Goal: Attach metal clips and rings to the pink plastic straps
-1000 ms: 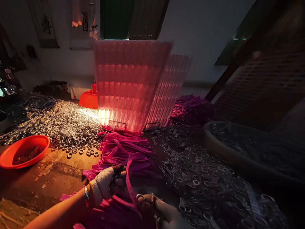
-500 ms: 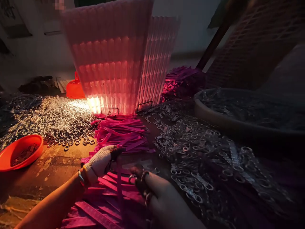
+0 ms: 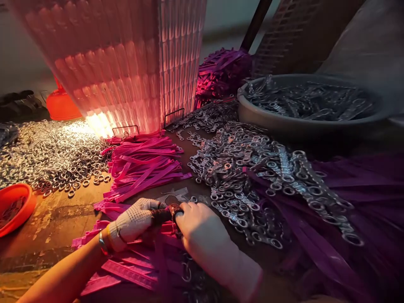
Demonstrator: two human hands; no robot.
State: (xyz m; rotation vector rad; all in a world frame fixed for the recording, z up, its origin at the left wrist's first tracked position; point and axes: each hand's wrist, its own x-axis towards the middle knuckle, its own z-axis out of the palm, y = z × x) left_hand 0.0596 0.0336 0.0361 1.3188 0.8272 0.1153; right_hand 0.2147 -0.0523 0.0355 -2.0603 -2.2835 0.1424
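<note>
My left hand (image 3: pixel 137 221), in a pale dotted glove with dark fingertips, is closed on a magenta strap (image 3: pixel 160 256) that hangs below its fingers. Against those fingertips presses my right hand (image 3: pixel 200 223), its dark-covered fingers closed. Metal ring pieces (image 3: pixel 187 271) show below the right palm; the part inside its grip is mostly hidden. Under both hands lie loose magenta straps (image 3: pixel 129 271). Just beyond them is a stacked bundle of magenta straps (image 3: pixel 145 164).
Heaps of metal rings (image 3: pixel 63 155) and linked metal pieces (image 3: pixel 233 168) flank the straps. A red bowl (image 3: pixel 30 206) stands left, a large basin (image 3: pixel 252 109) of metal parts back right. Ribbed translucent panels (image 3: pixel 126 80) rise behind, beside a red lamp (image 3: pixel 61 103).
My right hand has moved up and left to meet the left hand's fingertips. The metal ring at its fingers is now hidden. The view has tilted down and shifted right.
</note>
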